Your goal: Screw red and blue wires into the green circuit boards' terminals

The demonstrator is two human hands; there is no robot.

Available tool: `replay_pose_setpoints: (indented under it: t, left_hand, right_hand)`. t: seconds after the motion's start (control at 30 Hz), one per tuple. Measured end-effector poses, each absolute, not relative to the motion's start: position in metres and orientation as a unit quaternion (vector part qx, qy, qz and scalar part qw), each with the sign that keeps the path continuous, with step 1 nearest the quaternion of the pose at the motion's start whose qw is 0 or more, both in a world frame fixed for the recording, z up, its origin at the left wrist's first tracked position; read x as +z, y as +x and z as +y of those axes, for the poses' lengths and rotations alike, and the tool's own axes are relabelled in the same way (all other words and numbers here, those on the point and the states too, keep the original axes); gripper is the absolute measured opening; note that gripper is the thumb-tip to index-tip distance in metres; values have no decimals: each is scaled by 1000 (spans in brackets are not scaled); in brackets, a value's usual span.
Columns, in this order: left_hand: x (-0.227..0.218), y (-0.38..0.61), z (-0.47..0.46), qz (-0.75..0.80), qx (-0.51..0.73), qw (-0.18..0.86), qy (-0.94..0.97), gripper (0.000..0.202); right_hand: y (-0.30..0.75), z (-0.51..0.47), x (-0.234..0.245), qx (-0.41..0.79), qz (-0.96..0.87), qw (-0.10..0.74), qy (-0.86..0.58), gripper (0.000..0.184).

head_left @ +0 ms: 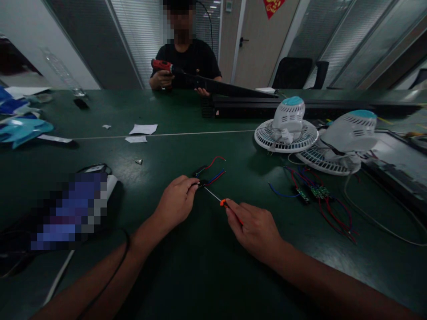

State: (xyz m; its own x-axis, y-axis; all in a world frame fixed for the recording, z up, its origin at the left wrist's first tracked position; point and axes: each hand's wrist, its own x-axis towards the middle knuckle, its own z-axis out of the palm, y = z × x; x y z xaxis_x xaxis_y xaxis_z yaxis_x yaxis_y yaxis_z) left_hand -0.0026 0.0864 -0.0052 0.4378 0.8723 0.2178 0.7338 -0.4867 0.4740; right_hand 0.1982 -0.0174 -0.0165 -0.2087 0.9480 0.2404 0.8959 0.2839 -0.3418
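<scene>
My left hand point(176, 202) pinches a small dark part point(202, 182) on the green table point(187, 266); red, blue and black wires point(215, 171) trail from that part. My right hand point(253, 226) is closed around a small screwdriver point(218, 198) with an orange handle. Its thin metal tip points at the part held by my left fingers. Both hands rest low over the table near its middle.
Two white fan heads point(288, 124) point(347, 138) lie at the right with small circuit boards and wire bundles point(316, 195) before them. Opposite, a person holds a red power screwdriver point(163, 66) over a long black panel point(233, 89). Paper scraps point(143, 130) lie mid-table; blue items point(20, 129) far left.
</scene>
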Motion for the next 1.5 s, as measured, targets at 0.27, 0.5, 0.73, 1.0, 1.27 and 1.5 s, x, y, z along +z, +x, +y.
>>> replay_pose_setpoints:
  t: [0.27,0.5,0.73,1.0,1.27,1.5]
  left_hand:
    - [-4,-4,88,492,224,151,827,30]
    - [-5,-5,87,489,230,155,827,29]
    - [-8,-10,85,472,253,151,831,28]
    - [-13,-7,79,451,267,112,844,26]
    - [-17,-5,76,447,262,80,851,27]
    - [-14,-3,67,482,263,67,833,24]
  right_hand:
    - [202,-19,-24,78,-770,269,-573,25]
    - [200,-17,-21,79,-777,273,-562,25]
    - [196,-20,-11,51,-791,225,-566,24]
    - [186,-20,0,93,-769,170,-608,23]
    - [178,-18,4,96,-758,124,-633,27]
    - [178,-21,-3,61,-767,138,-623,26]
